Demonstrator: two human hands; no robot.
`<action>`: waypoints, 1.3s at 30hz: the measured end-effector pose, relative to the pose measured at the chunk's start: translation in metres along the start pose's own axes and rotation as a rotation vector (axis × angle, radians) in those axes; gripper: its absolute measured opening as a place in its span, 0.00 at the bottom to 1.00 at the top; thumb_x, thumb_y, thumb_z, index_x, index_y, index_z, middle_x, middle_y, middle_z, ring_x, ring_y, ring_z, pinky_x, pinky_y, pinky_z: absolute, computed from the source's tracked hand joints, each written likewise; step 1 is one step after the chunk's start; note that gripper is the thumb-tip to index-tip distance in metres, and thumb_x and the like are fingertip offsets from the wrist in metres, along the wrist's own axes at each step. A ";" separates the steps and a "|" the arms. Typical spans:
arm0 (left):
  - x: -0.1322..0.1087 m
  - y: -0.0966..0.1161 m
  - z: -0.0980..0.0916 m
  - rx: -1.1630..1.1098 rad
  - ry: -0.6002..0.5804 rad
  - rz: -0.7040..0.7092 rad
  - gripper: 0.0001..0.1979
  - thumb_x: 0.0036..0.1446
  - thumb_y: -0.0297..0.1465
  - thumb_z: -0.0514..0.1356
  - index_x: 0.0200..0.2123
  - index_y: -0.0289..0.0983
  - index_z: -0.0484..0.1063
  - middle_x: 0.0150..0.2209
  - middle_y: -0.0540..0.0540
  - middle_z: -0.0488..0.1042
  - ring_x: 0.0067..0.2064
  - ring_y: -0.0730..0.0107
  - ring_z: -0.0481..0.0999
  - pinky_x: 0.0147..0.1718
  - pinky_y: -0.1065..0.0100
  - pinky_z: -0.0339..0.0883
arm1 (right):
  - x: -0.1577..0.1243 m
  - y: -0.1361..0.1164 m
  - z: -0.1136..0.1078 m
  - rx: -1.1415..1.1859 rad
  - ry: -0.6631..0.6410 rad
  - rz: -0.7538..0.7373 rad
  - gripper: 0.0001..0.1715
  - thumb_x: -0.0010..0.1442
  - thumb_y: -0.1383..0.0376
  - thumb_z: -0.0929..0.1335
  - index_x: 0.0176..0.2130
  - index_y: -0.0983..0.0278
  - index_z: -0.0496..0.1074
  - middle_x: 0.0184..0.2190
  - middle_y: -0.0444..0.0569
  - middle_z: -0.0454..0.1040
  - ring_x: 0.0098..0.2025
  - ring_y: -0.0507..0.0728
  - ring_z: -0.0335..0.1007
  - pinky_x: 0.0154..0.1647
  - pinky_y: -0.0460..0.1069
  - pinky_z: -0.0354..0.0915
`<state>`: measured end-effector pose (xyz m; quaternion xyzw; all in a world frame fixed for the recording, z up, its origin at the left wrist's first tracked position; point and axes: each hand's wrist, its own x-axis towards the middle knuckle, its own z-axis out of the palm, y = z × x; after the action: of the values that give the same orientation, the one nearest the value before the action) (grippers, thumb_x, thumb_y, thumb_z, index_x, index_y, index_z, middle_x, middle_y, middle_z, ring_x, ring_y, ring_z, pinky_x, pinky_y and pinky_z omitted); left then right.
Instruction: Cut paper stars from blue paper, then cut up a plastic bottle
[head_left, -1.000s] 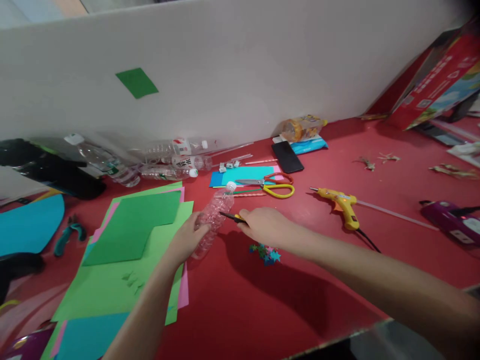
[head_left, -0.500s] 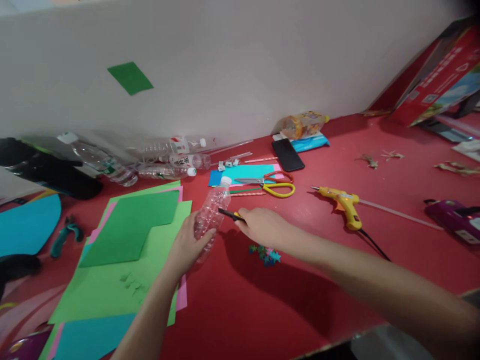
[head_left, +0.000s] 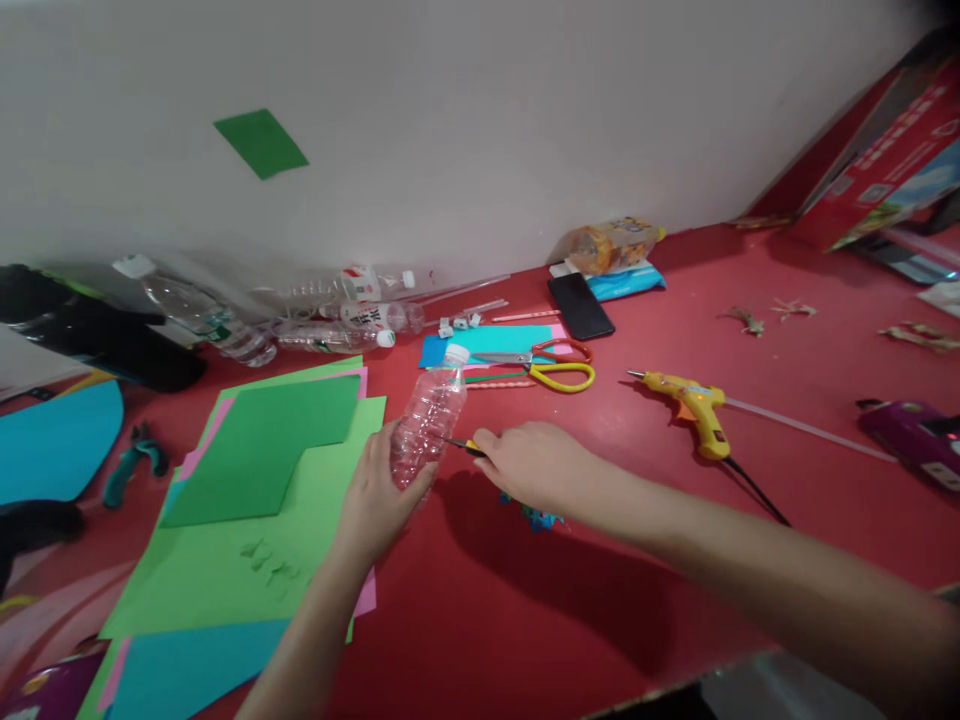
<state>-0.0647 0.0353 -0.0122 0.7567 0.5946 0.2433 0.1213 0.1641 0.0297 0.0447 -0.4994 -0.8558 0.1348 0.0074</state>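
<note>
My left hand (head_left: 384, 482) is wrapped round the lower part of a clear plastic bottle (head_left: 435, 410) with a white cap, which leans with its cap toward the wall. In my right hand (head_left: 529, 462) is a utility knife (head_left: 471, 447) with a yellow and black handle. The blade's tip meets the side of the bottle; whether it has gone through the plastic I cannot tell. Small blue and green star shapes (head_left: 541, 518) lie on the red table, partly hidden under my right hand. Beyond the bottle rests a pair of scissors (head_left: 559, 375) with red and yellow handles.
Green foam sheets (head_left: 315, 420) are stacked at left, near teal pliers (head_left: 131, 465). Several bottles (head_left: 330, 338) and a black flask (head_left: 97, 335) line the wall. A phone (head_left: 581, 306) lies at the back. A yellow glue gun (head_left: 694, 408) with a cord is at right.
The knife has turned in my right hand, and its blade has come lower on the bottle's side. My left hand keeps its hold. The camera view has shifted slightly.
</note>
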 end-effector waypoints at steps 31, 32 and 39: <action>0.023 0.022 -0.002 0.097 -0.183 -0.091 0.32 0.52 0.41 0.60 0.57 0.30 0.62 0.51 0.33 0.70 0.53 0.46 0.70 0.52 0.50 0.64 | 0.019 -0.005 0.001 0.185 -0.258 0.205 0.15 0.66 0.70 0.61 0.46 0.70 0.73 0.38 0.60 0.79 0.38 0.63 0.77 0.31 0.51 0.64; 0.023 0.024 -0.002 0.094 -0.178 -0.093 0.31 0.52 0.40 0.59 0.56 0.30 0.62 0.51 0.33 0.70 0.53 0.46 0.70 0.52 0.49 0.64 | 0.020 -0.006 0.002 0.189 -0.266 0.207 0.15 0.66 0.70 0.61 0.47 0.69 0.73 0.39 0.60 0.79 0.39 0.63 0.77 0.32 0.51 0.65; 0.036 0.008 -0.009 -0.165 -0.222 -0.250 0.29 0.50 0.46 0.58 0.51 0.33 0.68 0.43 0.40 0.75 0.45 0.54 0.75 0.49 0.55 0.66 | 0.023 -0.002 0.008 0.172 -0.213 0.183 0.15 0.69 0.65 0.60 0.48 0.70 0.72 0.41 0.57 0.79 0.42 0.61 0.76 0.39 0.52 0.68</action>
<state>-0.0567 0.0671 0.0072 0.6866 0.6450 0.1892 0.2772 0.1500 0.0463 0.0343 -0.5557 -0.7879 0.2599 -0.0531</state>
